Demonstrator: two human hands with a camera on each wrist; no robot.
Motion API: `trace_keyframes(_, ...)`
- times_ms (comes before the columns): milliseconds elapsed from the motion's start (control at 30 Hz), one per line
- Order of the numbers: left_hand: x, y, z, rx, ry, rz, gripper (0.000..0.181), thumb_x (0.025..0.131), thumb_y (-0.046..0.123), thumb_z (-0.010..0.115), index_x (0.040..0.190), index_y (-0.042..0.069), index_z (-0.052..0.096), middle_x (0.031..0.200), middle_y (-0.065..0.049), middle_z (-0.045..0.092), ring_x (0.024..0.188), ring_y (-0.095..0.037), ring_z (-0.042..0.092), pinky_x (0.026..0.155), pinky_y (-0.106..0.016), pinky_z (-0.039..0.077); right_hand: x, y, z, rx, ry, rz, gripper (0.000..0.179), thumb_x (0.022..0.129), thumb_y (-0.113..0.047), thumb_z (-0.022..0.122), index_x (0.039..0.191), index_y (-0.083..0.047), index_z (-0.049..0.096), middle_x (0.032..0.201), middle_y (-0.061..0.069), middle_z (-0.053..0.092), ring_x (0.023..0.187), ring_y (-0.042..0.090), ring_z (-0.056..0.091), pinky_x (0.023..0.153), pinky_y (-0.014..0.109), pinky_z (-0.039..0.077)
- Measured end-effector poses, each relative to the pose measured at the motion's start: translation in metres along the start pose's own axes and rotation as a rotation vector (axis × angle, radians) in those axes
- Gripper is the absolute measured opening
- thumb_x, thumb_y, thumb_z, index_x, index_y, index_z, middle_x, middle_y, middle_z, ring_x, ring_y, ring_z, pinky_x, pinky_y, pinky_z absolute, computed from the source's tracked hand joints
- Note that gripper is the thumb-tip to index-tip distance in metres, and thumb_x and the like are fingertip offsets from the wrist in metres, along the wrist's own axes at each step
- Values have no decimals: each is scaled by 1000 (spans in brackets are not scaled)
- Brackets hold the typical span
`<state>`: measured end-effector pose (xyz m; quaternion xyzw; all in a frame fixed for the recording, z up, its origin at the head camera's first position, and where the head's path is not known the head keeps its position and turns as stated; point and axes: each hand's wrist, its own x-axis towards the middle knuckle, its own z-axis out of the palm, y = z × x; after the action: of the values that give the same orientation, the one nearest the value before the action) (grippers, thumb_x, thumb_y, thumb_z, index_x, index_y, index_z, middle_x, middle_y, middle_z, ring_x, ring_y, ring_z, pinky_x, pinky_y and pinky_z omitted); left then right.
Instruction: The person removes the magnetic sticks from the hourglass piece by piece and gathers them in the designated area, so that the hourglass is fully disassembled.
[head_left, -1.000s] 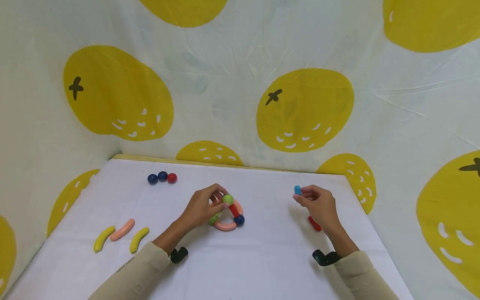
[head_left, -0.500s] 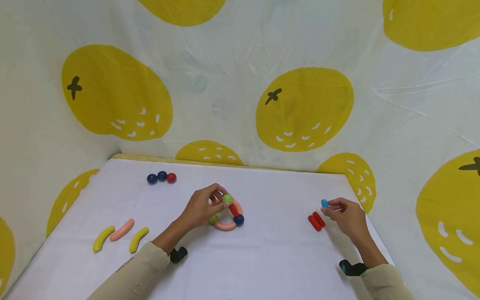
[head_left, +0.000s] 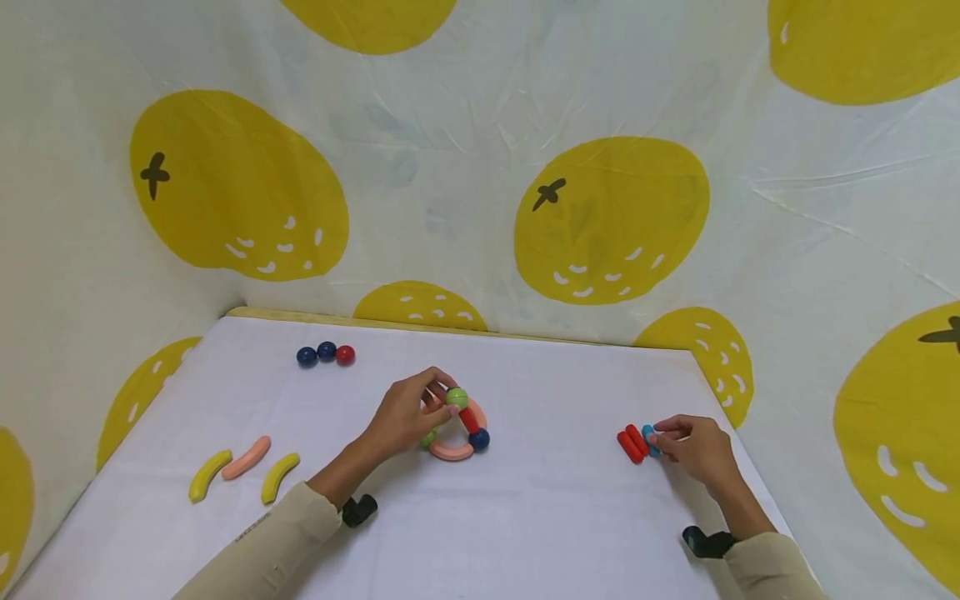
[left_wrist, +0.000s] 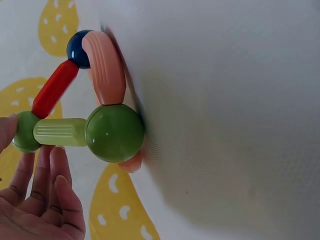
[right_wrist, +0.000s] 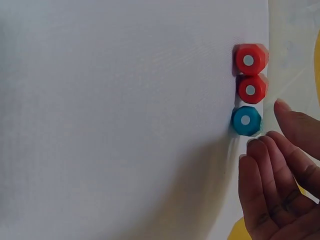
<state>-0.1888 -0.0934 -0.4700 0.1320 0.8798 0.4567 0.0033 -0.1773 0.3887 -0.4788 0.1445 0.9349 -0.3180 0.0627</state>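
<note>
My left hand pinches the top green ball of a magnetic stick-and-ball structure. In the left wrist view, a light green stick joins that ball to a larger green ball, and a red stick runs to a dark blue ball. Curved pink sticks form its base on the table. My right hand is beside a blue stick lying against two red sticks. Its thumb and fingers stand apart, just off the blue stick.
At the back left of the white table, two dark blue balls and a red ball sit in a row. Two yellow curved sticks and a pink curved stick lie at the left. A fruit-patterned cloth hangs behind.
My right hand has carried the blue stick rightward and down, laid it beside the two red sticks and loosened its fingers. The left hand keeps its hold on the green ball.
</note>
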Motion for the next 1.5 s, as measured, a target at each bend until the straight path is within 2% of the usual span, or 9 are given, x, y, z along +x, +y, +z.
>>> trace_keyframes(133, 0, 1, 1, 0, 0, 5, 31, 93, 25, 85, 120, 29, 69, 99, 9, 69, 91, -14, 64, 76, -28, 56, -3, -5, 5, -4, 77, -47, 37, 99, -28, 77, 127, -5, 72, 102, 12, 72, 86, 23, 66, 67, 24, 57)
trace_keyframes(300, -1, 3, 3, -6, -11, 24, 32, 93, 22, 83, 121, 29, 68, 102, 8, 70, 90, -14, 63, 76, -27, 57, -12, -28, 16, 16, 163, -146, 33, 99, -29, 77, 125, -10, 73, 104, 11, 74, 90, 24, 66, 68, 18, 57)
trace_keyframes(400, 0, 4, 5, 13, -23, 53, 37, 93, 15, 81, 125, 29, 67, 105, 7, 70, 91, -14, 63, 76, -26, 57, -17, -47, 25, 46, 168, -214, 31, 98, -31, 78, 123, -12, 74, 104, 9, 75, 93, 24, 68, 70, 16, 56)
trace_keyframes(600, 1, 7, 7, 87, -50, 152, 46, 94, 8, 77, 135, 25, 69, 108, 5, 71, 92, -16, 63, 77, -27, 56, -27, -84, 49, 100, 154, -349, 28, 94, -29, 83, 117, -13, 78, 95, 3, 76, 88, 20, 68, 74, 16, 55)
trace_keyframes(700, 2, 8, 7, 113, -68, 175, 48, 95, 8, 77, 138, 26, 69, 110, 5, 71, 92, -14, 62, 80, -26, 56, -33, -104, 62, 140, 102, -399, 30, 92, -27, 85, 118, -13, 77, 94, 2, 76, 88, 20, 68, 76, 16, 56)
trace_keyframes(867, 6, 13, 9, 129, -112, 196, 47, 94, 8, 79, 138, 22, 69, 110, 4, 71, 91, -15, 62, 81, -25, 55, -43, -137, 84, 234, -37, -452, 37, 90, -25, 87, 124, -15, 76, 101, 1, 77, 92, 18, 72, 80, 19, 59)
trace_keyframes(1067, 10, 18, 14, 143, -137, 202, 41, 94, 10, 81, 132, 20, 69, 105, 4, 71, 90, -17, 64, 80, -26, 55, -45, -165, 111, 347, -177, -523, 43, 90, -19, 87, 131, -13, 74, 112, 10, 78, 97, 19, 76, 84, 22, 62)
trace_keyframes(1267, 9, 22, 17, 167, -125, 226, 38, 93, 8, 81, 128, 16, 69, 101, 0, 70, 89, -20, 65, 78, -29, 53, -40, -179, 135, 422, -246, -586, 41, 90, -9, 85, 129, -8, 74, 109, 12, 79, 97, 24, 79, 83, 26, 64)
trace_keyframes(1500, 7, 24, 17, 163, -98, 243, 37, 92, 9, 82, 126, 17, 69, 98, 1, 72, 86, -18, 66, 76, -27, 53, -34, -181, 145, 451, -299, -585, 39, 91, -4, 82, 129, -5, 73, 109, 15, 78, 97, 24, 76, 82, 25, 63)
